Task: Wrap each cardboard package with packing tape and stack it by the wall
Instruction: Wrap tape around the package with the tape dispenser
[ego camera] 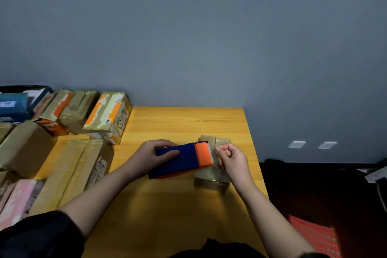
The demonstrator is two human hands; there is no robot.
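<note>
Head view: left hand (155, 156) grips the tape dispenser (180, 159), its long axis pointing right toward the package (211, 176) on the bench (167, 205). Right hand (232, 161), nearer, pinches the tape end over the package.

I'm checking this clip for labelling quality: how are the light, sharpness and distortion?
Head view: dim overall, a soft glare patch on the table; wide-angle bending at the left boxes; left hand, tape dispenser and right hand slightly soft.
</note>
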